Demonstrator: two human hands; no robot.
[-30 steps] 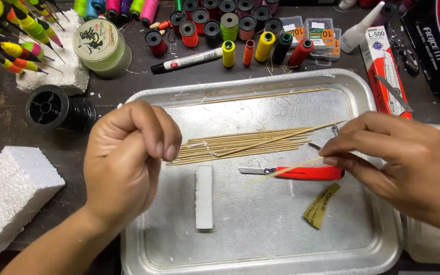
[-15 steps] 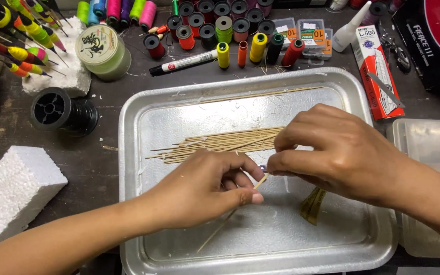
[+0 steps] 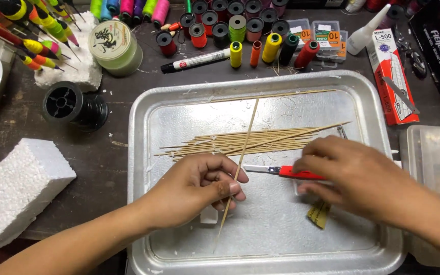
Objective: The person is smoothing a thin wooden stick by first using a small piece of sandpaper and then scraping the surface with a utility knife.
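The left hand (image 3: 194, 191), coming in from seven o'clock, has its grip pinched on a single thin bamboo stick (image 3: 238, 170), thumb and fingertips closed around it near the middle of its length; the stick runs steeply from about one o'clock at the far end of the tray to six o'clock near the front rim, crossing over the loose bundle of bamboo sticks (image 3: 245, 142) that lies flat across the middle of the metal tray (image 3: 179, 102). The right hand (image 3: 355, 178), entering from four o'clock, lies palm down with its grip closed on the red handle of a utility knife (image 3: 283, 171), whose bare blade points toward nine o'clock and ends just beside the held stick. A folded piece of yellowish sandpaper (image 3: 319, 214) shows under the right hand at its six o'clock side. On the dark worktop (image 3: 103, 153), a white foam block (image 3: 14, 191) sits at eight o'clock of the tray, a black spool (image 3: 72, 104) at ten o'clock, and a row of coloured thread spools (image 3: 240, 30) with a black marker (image 3: 194, 61) at twelve o'clock. A red and white box (image 3: 393, 76) lies at two o'clock, beside a clear plastic container (image 3: 434, 158).
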